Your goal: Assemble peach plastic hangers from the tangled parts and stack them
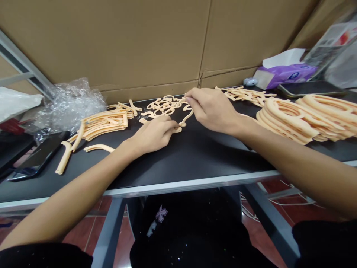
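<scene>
On the black table, my left hand (156,134) is closed over a cream-coloured strip (177,130), whose ends show past the fingers. My right hand (213,108) pinches the upper part of a thin, S-curved cream piece (189,118) between thumb and fingers. The lower, ringed end of that curved piece is close to the strip's end; whether they touch or are joined I cannot tell. Just beyond both hands lies a loose heap of small curly cream pieces (164,106).
Left are a pile of cream strips (104,124), clear plastic wrap (74,104) and a dark phone (41,154). Stacked oval cream frames (287,119), thin cream pieces (247,95), a purple tissue pack (290,74) and another phone (311,89) lie right. Cardboard (134,44) stands behind.
</scene>
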